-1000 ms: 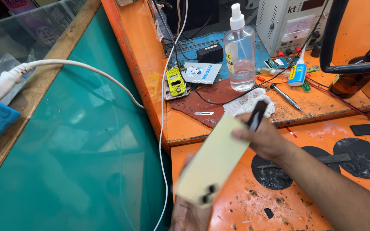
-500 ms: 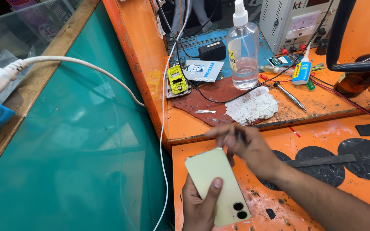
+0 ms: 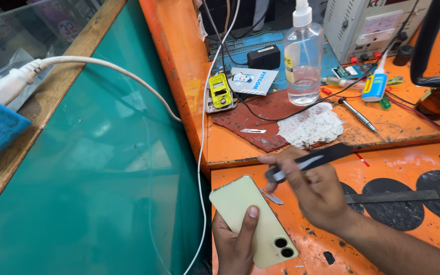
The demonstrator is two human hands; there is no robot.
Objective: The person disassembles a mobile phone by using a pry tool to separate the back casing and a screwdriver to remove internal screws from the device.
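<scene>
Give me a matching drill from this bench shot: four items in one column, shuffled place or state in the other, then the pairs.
Items:
1. pale yellow phone
2. black tweezers
3. clear spray bottle
4. loose blade

Places:
A. standing upright at the back of the bench
B. lying flat on the dark red mat
C. back up, gripped by the left hand
D. pinched in the right hand

Pairs: 1-C, 2-D, 3-A, 4-B
</scene>
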